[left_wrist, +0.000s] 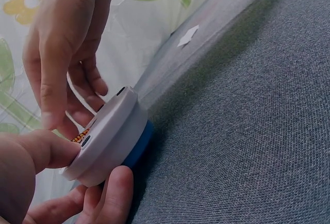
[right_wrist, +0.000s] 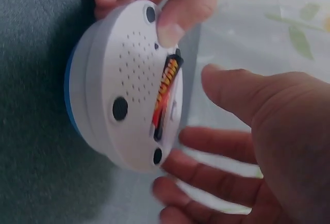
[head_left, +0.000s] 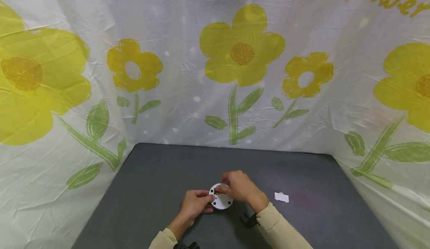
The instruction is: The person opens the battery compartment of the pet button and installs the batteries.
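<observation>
A round white device (head_left: 222,203) lies with its underside up, showing speaker holes and black rubber feet; a blue part (left_wrist: 138,145) faces the tabletop. My left hand (head_left: 196,205) grips its left edge, thumb on the upper face and fingers beneath. In the open battery compartment sits a black and orange-red battery (right_wrist: 166,92), one end tilted up in the right wrist view. My right hand (right_wrist: 268,131) is spread beside the compartment, its thumb apart from the battery and its fingertips close to the device's rim.
To the right on the dark grey tabletop (head_left: 161,167) lies a small white battery cover (head_left: 281,197). A pale curtain (head_left: 181,92) printed with yellow flowers surrounds the table at the back and sides.
</observation>
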`<state>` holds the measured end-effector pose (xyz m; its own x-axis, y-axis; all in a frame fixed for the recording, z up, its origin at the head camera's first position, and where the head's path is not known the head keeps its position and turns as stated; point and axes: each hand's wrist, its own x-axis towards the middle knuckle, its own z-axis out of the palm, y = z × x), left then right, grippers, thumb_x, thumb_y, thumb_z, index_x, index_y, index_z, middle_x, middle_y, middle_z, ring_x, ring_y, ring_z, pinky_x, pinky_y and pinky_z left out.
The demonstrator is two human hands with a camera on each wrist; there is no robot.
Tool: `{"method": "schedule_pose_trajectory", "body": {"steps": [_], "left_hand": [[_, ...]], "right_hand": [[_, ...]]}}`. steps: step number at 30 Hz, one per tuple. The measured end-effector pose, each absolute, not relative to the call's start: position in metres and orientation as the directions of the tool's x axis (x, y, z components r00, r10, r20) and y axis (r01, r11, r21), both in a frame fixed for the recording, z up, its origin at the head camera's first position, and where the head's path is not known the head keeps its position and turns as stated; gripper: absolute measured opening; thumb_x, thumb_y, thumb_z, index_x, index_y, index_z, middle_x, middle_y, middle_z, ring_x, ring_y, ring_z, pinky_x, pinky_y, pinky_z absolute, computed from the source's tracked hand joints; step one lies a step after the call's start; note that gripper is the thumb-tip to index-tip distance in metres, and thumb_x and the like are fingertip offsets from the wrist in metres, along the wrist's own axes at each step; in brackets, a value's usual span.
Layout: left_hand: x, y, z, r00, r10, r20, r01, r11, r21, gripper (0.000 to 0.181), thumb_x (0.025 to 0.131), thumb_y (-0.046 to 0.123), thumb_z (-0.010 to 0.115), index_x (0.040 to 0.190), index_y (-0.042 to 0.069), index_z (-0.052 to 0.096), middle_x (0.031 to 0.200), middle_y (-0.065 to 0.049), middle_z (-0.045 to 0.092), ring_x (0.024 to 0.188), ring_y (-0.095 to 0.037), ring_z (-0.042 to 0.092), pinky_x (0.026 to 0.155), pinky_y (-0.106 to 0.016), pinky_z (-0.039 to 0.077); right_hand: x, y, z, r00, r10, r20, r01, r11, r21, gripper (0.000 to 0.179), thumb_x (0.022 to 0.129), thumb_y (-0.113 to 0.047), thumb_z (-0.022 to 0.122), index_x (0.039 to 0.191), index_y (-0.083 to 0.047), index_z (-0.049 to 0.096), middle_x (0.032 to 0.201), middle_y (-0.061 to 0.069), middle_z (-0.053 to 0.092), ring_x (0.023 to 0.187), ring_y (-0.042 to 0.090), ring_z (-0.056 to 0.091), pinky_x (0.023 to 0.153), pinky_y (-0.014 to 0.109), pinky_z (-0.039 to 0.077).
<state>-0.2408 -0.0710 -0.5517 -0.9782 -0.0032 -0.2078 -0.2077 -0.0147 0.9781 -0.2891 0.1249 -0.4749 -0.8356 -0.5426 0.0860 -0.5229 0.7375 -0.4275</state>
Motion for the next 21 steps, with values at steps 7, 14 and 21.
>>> {"method": "schedule_pose_trajectory", "body": {"steps": [7, 14, 21], "left_hand": [[-0.241, -0.071, -0.550, -0.976, -0.003, -0.218, -0.218, 0.001, 0.976, 0.032, 0.091, 0.005, 0.079, 0.118, -0.012, 0.075, 0.097, -0.010, 0.080, 0.074, -0.017, 0.079, 0.065, -0.034, 0.071], [-0.241, -0.071, -0.551, -0.976, 0.008, -0.217, -0.217, -0.008, 0.976, 0.031, 0.092, 0.005, 0.080, 0.117, -0.012, 0.075, 0.096, -0.010, 0.079, 0.072, -0.016, 0.078, 0.064, -0.032, 0.070], [-0.241, -0.073, -0.549, -0.973, 0.024, -0.231, -0.231, -0.010, 0.973, 0.028, 0.094, 0.004, 0.080, 0.116, -0.012, 0.075, 0.094, -0.009, 0.080, 0.070, -0.015, 0.077, 0.064, -0.032, 0.070]], "right_hand": [[-0.287, 0.116, -0.479, -0.891, -0.454, -0.005, -0.409, 0.808, -0.424, 0.038, 0.100, -0.041, 0.078, 0.113, -0.006, 0.081, 0.102, 0.011, 0.080, 0.077, 0.022, 0.071, 0.062, 0.035, 0.060], [-0.286, 0.110, -0.482, -0.912, -0.409, -0.035, -0.363, 0.844, -0.395, 0.038, 0.097, -0.038, 0.083, 0.117, -0.006, 0.082, 0.098, 0.009, 0.079, 0.072, 0.018, 0.069, 0.059, 0.033, 0.059], [-0.282, 0.105, -0.481, -0.926, -0.378, 0.003, -0.346, 0.842, -0.414, 0.034, 0.093, -0.033, 0.087, 0.112, -0.005, 0.083, 0.094, 0.009, 0.079, 0.070, 0.019, 0.068, 0.057, 0.034, 0.059]]}}
